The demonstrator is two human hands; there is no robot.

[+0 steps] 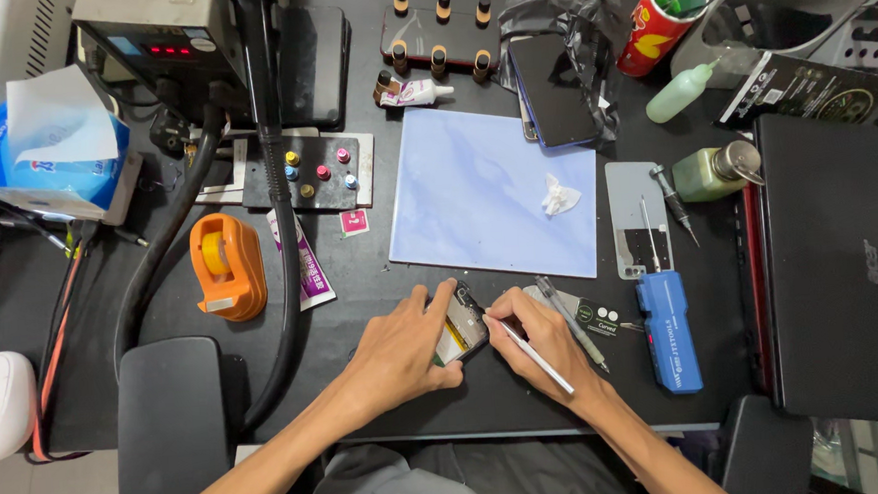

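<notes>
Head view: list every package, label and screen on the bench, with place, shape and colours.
Tissue pack: far left, soft blue-and-white block, white tissue sticking up.
Display: top left on a grey machine, small dark panel with red lit digits.
Can: top right, red cylinder with yellow print, holding tools.
Blue box: right of the right hand, flat rectangle, white print.
Tube: beside the orange tape dispenser, white and purple.

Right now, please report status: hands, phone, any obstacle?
Left hand grips phone. Right hand holds thin tool at its edge. Nothing blocking.
</notes>
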